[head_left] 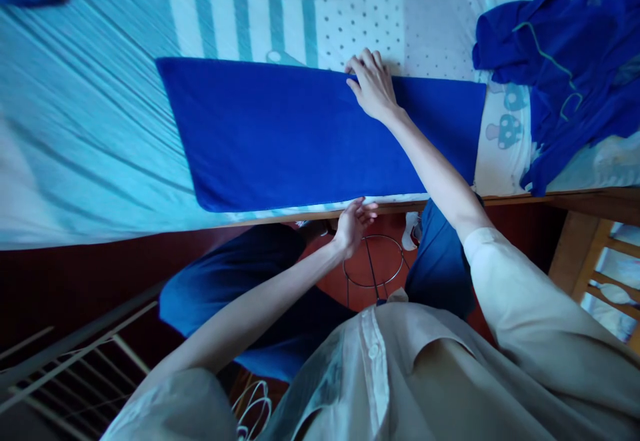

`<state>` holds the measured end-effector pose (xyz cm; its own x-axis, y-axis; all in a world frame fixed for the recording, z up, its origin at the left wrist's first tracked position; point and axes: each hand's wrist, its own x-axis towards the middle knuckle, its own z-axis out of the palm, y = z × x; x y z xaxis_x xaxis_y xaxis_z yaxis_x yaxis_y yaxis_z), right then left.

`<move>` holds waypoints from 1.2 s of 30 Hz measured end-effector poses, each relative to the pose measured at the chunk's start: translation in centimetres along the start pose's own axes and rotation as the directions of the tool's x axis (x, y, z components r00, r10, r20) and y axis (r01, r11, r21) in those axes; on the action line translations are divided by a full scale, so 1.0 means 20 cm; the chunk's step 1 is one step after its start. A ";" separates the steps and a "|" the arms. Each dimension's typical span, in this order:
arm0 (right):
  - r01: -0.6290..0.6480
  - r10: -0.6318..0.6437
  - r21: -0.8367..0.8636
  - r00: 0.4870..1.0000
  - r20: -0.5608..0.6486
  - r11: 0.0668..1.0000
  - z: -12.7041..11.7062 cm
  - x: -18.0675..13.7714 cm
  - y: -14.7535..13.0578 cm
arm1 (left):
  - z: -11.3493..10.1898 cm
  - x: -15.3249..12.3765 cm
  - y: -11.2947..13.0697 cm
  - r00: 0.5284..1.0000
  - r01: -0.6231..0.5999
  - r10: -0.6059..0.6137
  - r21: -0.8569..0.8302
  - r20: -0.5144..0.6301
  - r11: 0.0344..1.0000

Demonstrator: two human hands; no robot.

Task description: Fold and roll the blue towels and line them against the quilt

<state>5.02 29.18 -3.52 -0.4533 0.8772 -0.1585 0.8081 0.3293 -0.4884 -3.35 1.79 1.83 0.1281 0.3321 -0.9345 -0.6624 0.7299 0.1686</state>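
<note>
A blue cloth, folded into a long flat rectangle, lies across the bed. My right hand reaches over it and presses on its far edge with fingers curled over the fold. Down at the cloth's near edge, by the bed's wooden rim, my left hand has its fingers bent and slightly apart, touching or just short of the fabric.
A heap of crumpled blue garments lies on the bed at the right. The bedsheet has stripes, dots and mushroom prints. A wire stand sits on the red floor below. A metal rack is at lower left, wooden furniture at right.
</note>
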 end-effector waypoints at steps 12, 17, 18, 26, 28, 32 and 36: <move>0.036 -0.043 0.183 0.998 0.038 0.982 -0.04 0.02 -0.01 | -0.07 0.15 -0.03 0.995 -0.021 0.021 -0.003 0.098 1.000; 0.109 -0.100 0.265 0.994 -0.046 0.958 -0.10 0.02 -0.03 | -0.06 0.17 -0.03 0.993 -0.093 0.092 0.018 0.079 0.995; 0.120 -0.106 0.285 0.992 -0.063 0.951 -0.12 0.01 -0.03 | -0.05 0.17 -0.02 0.990 -0.114 0.112 0.022 0.084 0.993; 0.080 -0.046 0.409 0.995 -0.094 0.909 -0.29 -0.28 0.01 | -0.01 0.08 -0.05 0.909 -0.416 0.382 0.375 0.166 0.828; 0.078 -0.032 0.443 0.993 -0.111 0.893 -0.39 -0.37 0.04 | -0.02 0.02 -0.09 0.858 -0.503 0.468 0.531 0.211 0.683; 0.084 0.034 0.561 0.980 -0.197 0.823 -0.64 -0.54 0.04 | -0.07 -0.15 -0.14 0.715 -0.637 0.653 0.618 0.250 0.460; 0.061 0.194 0.702 0.941 -0.277 0.709 -0.88 -0.73 -0.04 | -0.12 -0.34 -0.12 0.512 -0.795 0.814 0.511 0.276 0.327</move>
<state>17.71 22.26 14.30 -0.1654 0.9862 -0.0059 0.2816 0.0415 -0.9586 -4.44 -3.65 6.98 -0.2699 0.9285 -0.2551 0.0591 0.2804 0.9581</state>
